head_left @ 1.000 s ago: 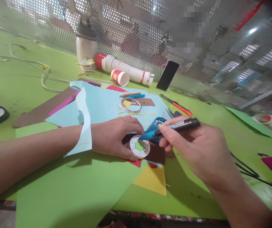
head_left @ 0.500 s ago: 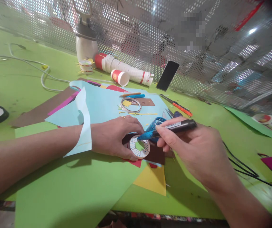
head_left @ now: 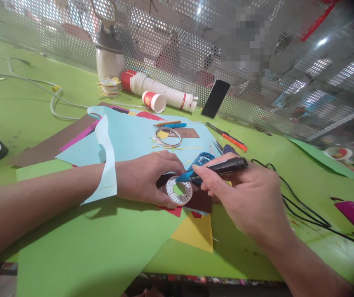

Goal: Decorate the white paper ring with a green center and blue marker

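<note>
My left hand curls its thumb and fingers around a round white piece with small blue dots, dark dividing lines and a green centre. A curled strip of pale blue paper lies across that wrist. In my right hand is a marker pen with a blue front and black rear end. Its tip is at the upper edge of the round piece, though exact contact is hard to make out. Dark brown paper lies beneath, and a blue tape dispenser sits just behind the marker.
Green paper and yellow paper cover the near side. Further back are a tape ring, a utility knife, stacked paper cups, a spray bottle and a phone leaning on a perforated metal screen. Black cables run at right.
The view has shifted slightly. The marker's rear end and my right hand have moved a little to the left, while the tip stays at the round piece. My left hand keeps its hold.
</note>
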`<move>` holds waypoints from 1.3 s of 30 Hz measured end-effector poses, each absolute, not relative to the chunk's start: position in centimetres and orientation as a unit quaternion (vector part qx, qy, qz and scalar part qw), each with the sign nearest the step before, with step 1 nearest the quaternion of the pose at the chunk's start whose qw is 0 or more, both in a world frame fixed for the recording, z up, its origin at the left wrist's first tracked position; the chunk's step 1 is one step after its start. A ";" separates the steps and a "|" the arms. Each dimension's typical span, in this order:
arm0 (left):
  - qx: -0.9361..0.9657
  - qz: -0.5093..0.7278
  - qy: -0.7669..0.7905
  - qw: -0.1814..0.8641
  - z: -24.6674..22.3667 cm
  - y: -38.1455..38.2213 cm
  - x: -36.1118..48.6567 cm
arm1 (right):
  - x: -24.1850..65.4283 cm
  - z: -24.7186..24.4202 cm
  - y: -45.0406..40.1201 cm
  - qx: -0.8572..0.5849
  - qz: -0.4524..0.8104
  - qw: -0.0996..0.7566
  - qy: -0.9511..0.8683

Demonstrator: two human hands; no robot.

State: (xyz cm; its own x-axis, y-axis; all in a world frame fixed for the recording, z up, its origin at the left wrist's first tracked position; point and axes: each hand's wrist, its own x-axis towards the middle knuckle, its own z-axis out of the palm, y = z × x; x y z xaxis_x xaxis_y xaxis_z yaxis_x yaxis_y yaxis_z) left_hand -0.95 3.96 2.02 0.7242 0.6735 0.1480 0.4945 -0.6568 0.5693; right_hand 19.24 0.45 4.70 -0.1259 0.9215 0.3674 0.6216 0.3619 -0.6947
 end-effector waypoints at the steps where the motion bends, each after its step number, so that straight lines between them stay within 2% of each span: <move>1: 0.893 0.175 0.327 0.254 2.1 4.0 -1.0 | 19.2 4.6 0.5 -0.529 0.189 0.397 -0.726; 11: 0.890 0.167 0.334 0.261 2.2 3.9 -1.0 | 19.2 4.6 0.4 -0.520 0.191 0.414 -0.722; 17: 0.887 0.181 0.321 0.278 2.0 4.0 -1.1 | 19.4 6.3 -0.2 -0.516 0.147 0.507 -0.674; 21: 0.884 0.185 0.325 0.282 2.0 4.0 -1.1 | 19.2 6.6 -0.4 -0.498 0.155 0.537 -0.663; 25: 0.885 0.177 0.327 0.279 2.1 3.9 -1.1 | 19.4 6.5 -0.2 -0.483 0.162 0.516 -0.689; 30: 0.887 0.178 0.325 0.275 2.1 3.9 -1.1 | 19.9 6.3 0.0 -0.486 0.167 0.435 -0.739; 39: 0.891 0.176 0.319 0.272 2.0 4.0 -1.1 | 19.9 6.3 0.1 -0.459 0.224 0.384 -0.769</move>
